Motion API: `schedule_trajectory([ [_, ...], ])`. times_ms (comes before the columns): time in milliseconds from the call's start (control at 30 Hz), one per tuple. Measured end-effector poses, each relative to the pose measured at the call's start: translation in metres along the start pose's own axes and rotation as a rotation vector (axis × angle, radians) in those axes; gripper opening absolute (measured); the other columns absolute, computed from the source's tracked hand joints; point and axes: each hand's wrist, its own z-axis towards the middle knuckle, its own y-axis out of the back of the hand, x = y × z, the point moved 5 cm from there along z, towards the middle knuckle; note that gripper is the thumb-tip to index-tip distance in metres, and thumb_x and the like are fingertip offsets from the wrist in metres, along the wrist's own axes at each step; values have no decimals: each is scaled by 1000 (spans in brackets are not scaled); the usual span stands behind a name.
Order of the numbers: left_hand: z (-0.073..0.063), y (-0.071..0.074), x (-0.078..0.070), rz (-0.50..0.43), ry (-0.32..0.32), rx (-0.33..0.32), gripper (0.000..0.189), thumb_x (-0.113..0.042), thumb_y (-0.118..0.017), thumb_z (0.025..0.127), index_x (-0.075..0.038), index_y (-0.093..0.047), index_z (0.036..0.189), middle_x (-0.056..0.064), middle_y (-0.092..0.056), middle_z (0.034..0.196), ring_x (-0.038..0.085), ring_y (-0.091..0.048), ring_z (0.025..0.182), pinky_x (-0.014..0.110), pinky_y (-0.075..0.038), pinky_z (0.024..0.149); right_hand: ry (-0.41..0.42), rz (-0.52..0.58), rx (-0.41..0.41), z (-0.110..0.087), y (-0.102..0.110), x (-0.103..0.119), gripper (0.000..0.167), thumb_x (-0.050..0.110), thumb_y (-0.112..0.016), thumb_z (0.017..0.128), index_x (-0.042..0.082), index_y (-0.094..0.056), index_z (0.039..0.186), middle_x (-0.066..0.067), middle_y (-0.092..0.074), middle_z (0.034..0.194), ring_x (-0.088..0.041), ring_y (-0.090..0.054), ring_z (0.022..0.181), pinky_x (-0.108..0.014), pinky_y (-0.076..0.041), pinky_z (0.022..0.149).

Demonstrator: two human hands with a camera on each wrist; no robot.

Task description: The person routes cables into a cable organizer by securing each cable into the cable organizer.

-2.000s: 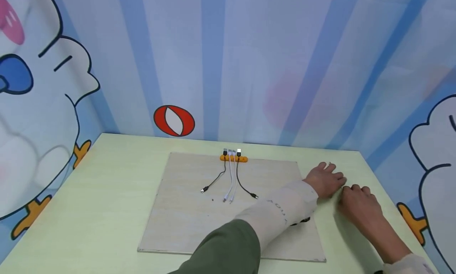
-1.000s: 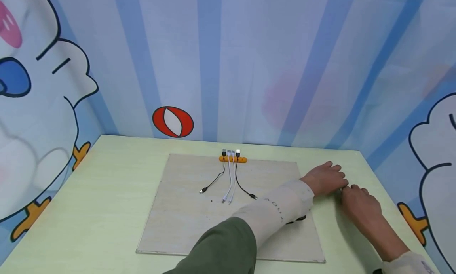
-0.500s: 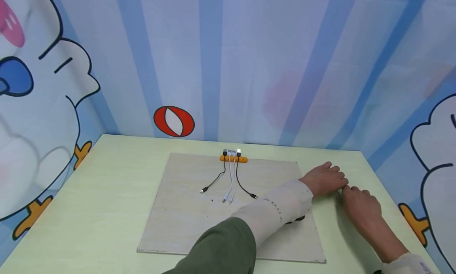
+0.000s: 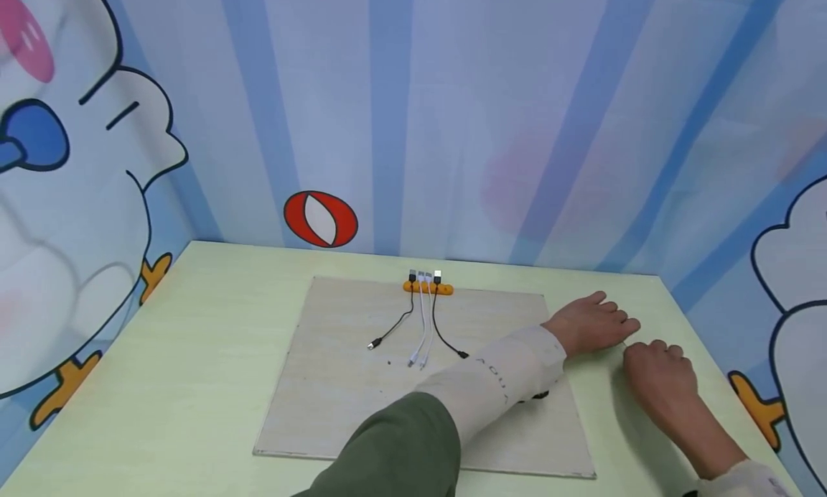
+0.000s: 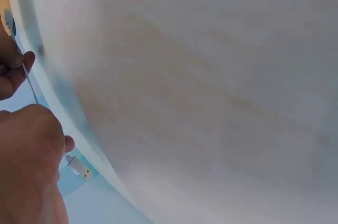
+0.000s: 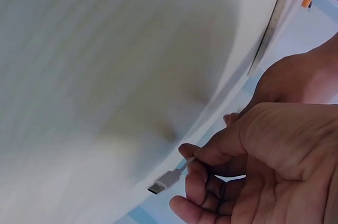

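Observation:
A white USB cable runs between my two hands at the right side of the table. My left hand (image 4: 591,324) pinches it, and its USB-A plug (image 5: 80,168) sticks out past the fingers in the left wrist view. My right hand (image 4: 662,382) holds the cable between thumb and fingers, close behind the USB-C plug (image 6: 165,182) seen in the right wrist view. In the head view only a thin bit of cable shows between the hands, and the curled fingertips are mostly hidden.
An orange cable holder (image 4: 446,289) sits at the back edge of a light board (image 4: 323,382), with black and white USB cables in its slots, their lower ends lying on the board. The pale table (image 4: 194,353) extends around it. A patterned curtain (image 4: 452,123) stands behind.
My hands came together over the last two seconds and have now drawn slightly apart, with a thin stretch of cable between them. The cables on the board have stayed put.

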Motion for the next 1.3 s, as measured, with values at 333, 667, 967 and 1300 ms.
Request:
schedule_trajectory([
  [333, -10, 2, 13, -30, -7, 77, 44, -27, -33, 126, -37, -45, 167, -20, -57, 165, 1, -52, 153, 28, -30, 134, -56, 81, 46, 4, 3, -3, 24, -1, -55, 102, -6, -54, 79, -23, -55, 74, -40, -55, 69, -54, -51, 64],
  [667, -26, 1, 35, -213, 57, 140, 42, -55, -36, 122, -36, -61, 151, -19, -72, 139, -3, -68, 128, 23, -40, 126, -11, 95, 12, 1, 9, 3, 30, -1, -62, 102, 2, -49, 76, -11, -49, 63, -26, -51, 53, -36, -35, 51],
  [967, -41, -8, 57, -294, 29, 151, 31, -40, -45, 123, -30, -62, 147, -13, -73, 138, 2, -69, 129, 24, -49, 117, 52, 81, 18, 1, 14, 15, 26, -1, -64, 102, 3, -51, 80, -11, -50, 66, -25, -51, 54, -37, -38, 51],
  [1300, -63, -18, 85, -333, 13, 160, 29, -23, -48, 123, -22, -66, 146, -5, -73, 140, 10, -68, 130, 25, -49, 113, 54, 101, 17, 0, 22, 35, 22, -2, -62, 102, 1, -51, 82, -12, -52, 67, -27, -52, 54, -38, -36, 51],
])
